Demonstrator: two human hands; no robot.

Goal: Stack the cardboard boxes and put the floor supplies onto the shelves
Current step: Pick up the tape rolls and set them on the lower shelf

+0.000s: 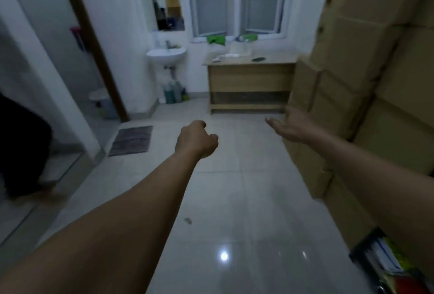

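No text, label, brand, number or sign is reading legibly anywhere in this view. The stacked brown cardboard boxes (366, 59) along the right wall are showing faces too blurred for any print to be made out. The colourful flat packs in the black-edged holder (385, 261) at the lower right corner are showing white, yellow and red patches that may be printing, but motion blur is keeping every character unreadable.

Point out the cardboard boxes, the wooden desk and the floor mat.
cardboard boxes (352, 47): head view, front face of a stacked box.
wooden desk (251, 80): head view, front panel.
floor mat (131, 140): head view, middle of the mat.
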